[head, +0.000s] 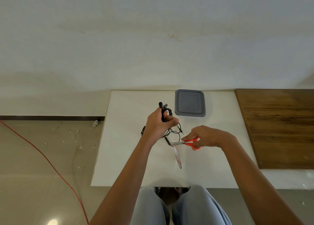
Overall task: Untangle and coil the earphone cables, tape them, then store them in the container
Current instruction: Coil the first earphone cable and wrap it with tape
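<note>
My left hand grips a coiled bundle of black earphone cable above the white table; earbuds stick out above the fist and loose loops with the jack plug hang below it. My right hand holds red-handled scissors, blades pointing left toward the hanging cable. A roll of tape, seen edge-on, stands on the table just under the blades. The grey container with its lid on sits at the back of the table.
A small dark object lies on the table left of my left wrist. A brown wooden board adjoins the table on the right. A red cord runs across the floor at left. My knees are under the front edge.
</note>
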